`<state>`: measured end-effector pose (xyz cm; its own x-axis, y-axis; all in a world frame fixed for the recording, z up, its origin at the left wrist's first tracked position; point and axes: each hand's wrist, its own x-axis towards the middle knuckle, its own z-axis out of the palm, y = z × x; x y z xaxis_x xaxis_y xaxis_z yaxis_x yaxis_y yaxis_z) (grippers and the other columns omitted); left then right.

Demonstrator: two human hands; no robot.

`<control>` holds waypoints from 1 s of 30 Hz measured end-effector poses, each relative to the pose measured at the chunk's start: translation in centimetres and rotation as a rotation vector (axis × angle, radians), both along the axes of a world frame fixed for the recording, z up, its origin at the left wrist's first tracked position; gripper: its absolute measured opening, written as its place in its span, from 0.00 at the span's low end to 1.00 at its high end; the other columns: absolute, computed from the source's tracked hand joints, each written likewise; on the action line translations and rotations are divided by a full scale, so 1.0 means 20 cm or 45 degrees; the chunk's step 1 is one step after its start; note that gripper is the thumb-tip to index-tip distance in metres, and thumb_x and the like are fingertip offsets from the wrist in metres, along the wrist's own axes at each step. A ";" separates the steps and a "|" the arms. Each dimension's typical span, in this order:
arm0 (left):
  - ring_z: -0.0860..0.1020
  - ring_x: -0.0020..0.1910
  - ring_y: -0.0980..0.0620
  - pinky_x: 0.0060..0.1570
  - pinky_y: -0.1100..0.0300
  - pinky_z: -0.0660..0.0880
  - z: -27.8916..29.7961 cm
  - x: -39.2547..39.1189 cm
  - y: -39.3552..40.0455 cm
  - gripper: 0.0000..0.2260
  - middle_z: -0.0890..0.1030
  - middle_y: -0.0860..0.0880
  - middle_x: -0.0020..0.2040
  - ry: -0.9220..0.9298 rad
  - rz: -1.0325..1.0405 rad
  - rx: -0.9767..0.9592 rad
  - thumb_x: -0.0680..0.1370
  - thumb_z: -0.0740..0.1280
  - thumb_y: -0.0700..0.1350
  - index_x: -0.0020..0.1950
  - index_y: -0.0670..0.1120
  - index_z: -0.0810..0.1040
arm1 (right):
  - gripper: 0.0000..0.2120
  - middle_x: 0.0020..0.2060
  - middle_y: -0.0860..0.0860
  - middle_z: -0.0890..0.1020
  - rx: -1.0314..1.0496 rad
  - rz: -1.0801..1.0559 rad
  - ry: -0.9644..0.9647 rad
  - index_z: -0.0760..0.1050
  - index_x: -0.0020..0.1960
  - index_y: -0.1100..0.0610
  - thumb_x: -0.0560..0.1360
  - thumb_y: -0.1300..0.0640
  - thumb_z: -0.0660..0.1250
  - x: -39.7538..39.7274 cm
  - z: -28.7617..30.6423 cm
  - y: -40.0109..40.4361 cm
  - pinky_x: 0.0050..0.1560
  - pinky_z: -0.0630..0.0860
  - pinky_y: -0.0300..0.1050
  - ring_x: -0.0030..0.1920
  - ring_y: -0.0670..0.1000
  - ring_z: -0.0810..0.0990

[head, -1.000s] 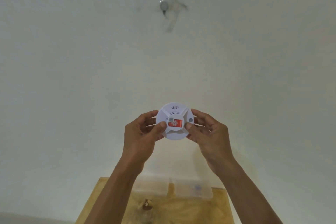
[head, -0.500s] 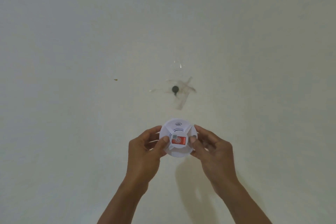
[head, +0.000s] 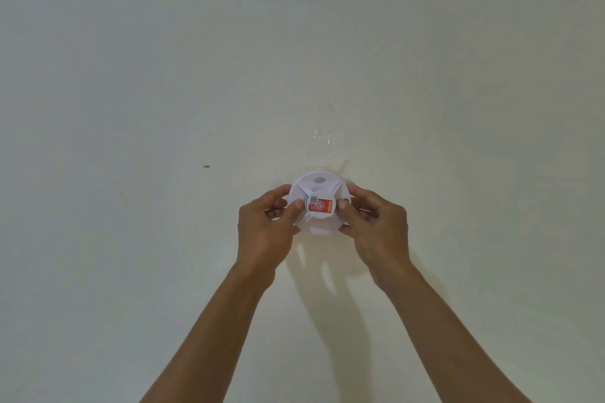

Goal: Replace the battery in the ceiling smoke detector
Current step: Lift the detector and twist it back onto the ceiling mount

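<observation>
Smoke detector (head: 318, 203), white, round, sits centre frame up against the off-white ceiling (head: 163, 75), gripped on both sides by two bare hands; can't tell if it's actually seated on a mount or just pressed there. Going L to R: small yellowish speck (head: 206, 166) on the ceiling well to the left of everything, apart from the hands. Then left hand (head: 266, 231), fingers curled round the detector's left rim, thumb tip on its face just beside the label, forearm running down to the bottom edge. Detector face toward the camera: curved sound-wave mark near the top edge, raised ribs dividing it into segments, red-and-white sticker (head: 320, 205) in the middle w/ a small grey square at its left end; print too small to read. Shiny patch of clear tape (head: 324, 136) on the ceiling just above the detector. Right hand (head: 376, 227) closed on the right rim, thumb on the face near the sticker's right end, fingers wrapped behind. Shadows of hands and arms (head: 327, 271) fall on the ceiling below the detector, between the two forearms.
</observation>
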<state>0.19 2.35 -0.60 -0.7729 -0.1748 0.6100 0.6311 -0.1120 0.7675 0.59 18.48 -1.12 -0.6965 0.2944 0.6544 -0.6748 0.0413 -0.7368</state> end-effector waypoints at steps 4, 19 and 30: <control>0.85 0.51 0.41 0.49 0.46 0.84 0.07 -0.05 0.01 0.12 0.85 0.40 0.50 0.017 0.010 -0.002 0.77 0.75 0.40 0.50 0.58 0.82 | 0.14 0.44 0.49 0.87 0.001 -0.046 0.010 0.82 0.60 0.52 0.75 0.59 0.73 -0.06 0.07 0.00 0.49 0.85 0.51 0.48 0.49 0.87; 0.85 0.50 0.43 0.52 0.48 0.84 0.04 -0.20 0.01 0.12 0.87 0.44 0.48 0.052 0.003 -0.007 0.77 0.75 0.42 0.60 0.48 0.85 | 0.14 0.47 0.45 0.87 0.097 -0.144 0.091 0.83 0.60 0.49 0.76 0.56 0.73 -0.14 0.06 0.01 0.50 0.84 0.51 0.49 0.45 0.86; 0.86 0.51 0.43 0.55 0.45 0.82 0.03 -0.25 -0.01 0.14 0.87 0.45 0.48 0.070 0.014 0.033 0.74 0.77 0.42 0.60 0.47 0.85 | 0.14 0.49 0.48 0.86 0.167 -0.246 0.148 0.82 0.58 0.41 0.74 0.48 0.74 -0.21 0.05 0.03 0.53 0.82 0.53 0.48 0.47 0.85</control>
